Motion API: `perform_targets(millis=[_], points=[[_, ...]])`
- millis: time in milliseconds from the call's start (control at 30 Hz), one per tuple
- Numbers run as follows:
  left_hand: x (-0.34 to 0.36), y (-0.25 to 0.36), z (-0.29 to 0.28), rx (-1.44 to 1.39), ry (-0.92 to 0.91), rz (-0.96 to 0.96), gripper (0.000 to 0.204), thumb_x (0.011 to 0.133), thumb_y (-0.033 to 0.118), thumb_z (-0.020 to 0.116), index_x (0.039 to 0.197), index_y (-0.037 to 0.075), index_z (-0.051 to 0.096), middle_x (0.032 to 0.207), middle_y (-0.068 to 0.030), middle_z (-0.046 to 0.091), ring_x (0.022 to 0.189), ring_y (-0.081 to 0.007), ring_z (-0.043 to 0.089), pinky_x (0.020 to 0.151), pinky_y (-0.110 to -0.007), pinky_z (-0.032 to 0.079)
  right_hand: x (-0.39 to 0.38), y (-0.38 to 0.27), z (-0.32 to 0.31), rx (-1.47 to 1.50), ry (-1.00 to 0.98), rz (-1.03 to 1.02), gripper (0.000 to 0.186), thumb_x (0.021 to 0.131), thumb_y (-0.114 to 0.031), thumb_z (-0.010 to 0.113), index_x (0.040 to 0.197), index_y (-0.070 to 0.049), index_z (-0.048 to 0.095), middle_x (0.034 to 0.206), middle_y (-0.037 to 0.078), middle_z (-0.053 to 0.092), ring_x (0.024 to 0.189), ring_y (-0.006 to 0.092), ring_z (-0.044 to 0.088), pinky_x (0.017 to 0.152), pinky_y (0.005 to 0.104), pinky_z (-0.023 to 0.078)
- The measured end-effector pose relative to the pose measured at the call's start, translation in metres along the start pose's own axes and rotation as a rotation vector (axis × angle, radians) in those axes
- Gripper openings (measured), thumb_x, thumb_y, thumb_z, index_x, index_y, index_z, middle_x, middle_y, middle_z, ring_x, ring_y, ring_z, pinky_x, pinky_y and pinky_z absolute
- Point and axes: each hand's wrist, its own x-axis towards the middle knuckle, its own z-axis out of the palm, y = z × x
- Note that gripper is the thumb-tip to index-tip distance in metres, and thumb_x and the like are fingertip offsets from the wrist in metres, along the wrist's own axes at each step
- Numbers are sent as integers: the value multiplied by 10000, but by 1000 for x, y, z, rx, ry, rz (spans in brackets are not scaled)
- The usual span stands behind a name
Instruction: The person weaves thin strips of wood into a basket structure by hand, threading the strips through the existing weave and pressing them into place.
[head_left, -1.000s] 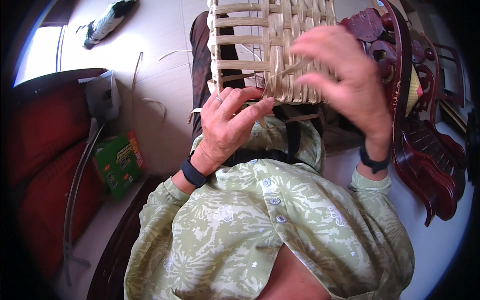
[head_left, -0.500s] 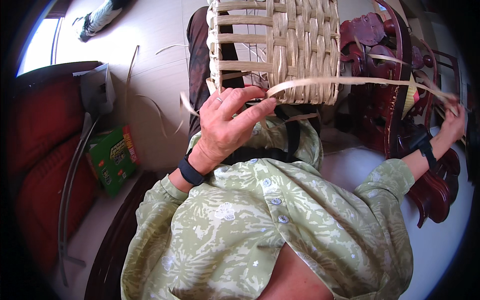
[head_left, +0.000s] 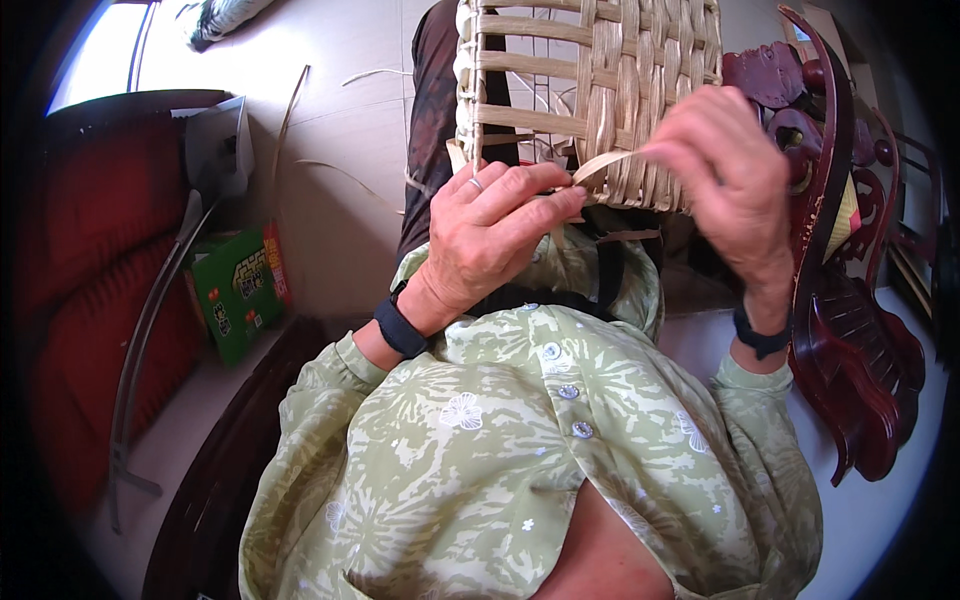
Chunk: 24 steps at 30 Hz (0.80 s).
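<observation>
A woven basket panel point(head_left: 641, 74) of pale flat strips lies at the top centre over my lap, densely woven on its right, with open horizontal bands on its left. My left hand point(head_left: 492, 228), a ring on one finger, is closed at its near edge, thumb and forefinger pinching a pale strip point(head_left: 614, 158) where it leaves the weave. Just right of it my right hand point(head_left: 721, 175), curled and slightly blurred, grips the same strip, which arches between the two hands.
Carved dark-red wooden furniture point(head_left: 840, 300) stands close on my right. At left are a red cushioned seat point(head_left: 112, 310), a grey metal stand point(head_left: 140, 390) and a green box point(head_left: 228, 298). Loose strips point(head_left: 345, 170) lie on the tiled floor, and a black-and-white furry shape point(head_left: 215, 18) shows at top left.
My right hand swung far out to the right, drawing a long strip out, and is now back beside the panel. My left hand keeps its pinch. The view has shifted slightly.
</observation>
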Motion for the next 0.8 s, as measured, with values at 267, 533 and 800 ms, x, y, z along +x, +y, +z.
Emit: perform_targets(millis=[267,533,800], points=[[2,-4,3,3,27,23,275,711,86,777,982,136,757,971,-36,693,719,-174,637,601,-297,490,-122,138,-198,-730,1122,902,305,973,-307,629,1094,-51,743,1013,105,758,924,144,704,821,272,534],[3,-4,3,10,-16,18,260,717,60,761,972,109,753,948,-39,707,711,-179,636,609,-300,492,-50,26,-57,213,303,442,375,860,-123,743,1209,-10,665,1216,68,679,1117,174,624,985,308,490],[3,2,-2,-19,-15,-24,243,724,-10,742,944,87,775,941,-88,706,729,-195,672,615,-294,544,-6,1,-3,15,94,-162,156,817,-75,745,957,-29,692,937,90,649,800,234,632,735,324,498]])
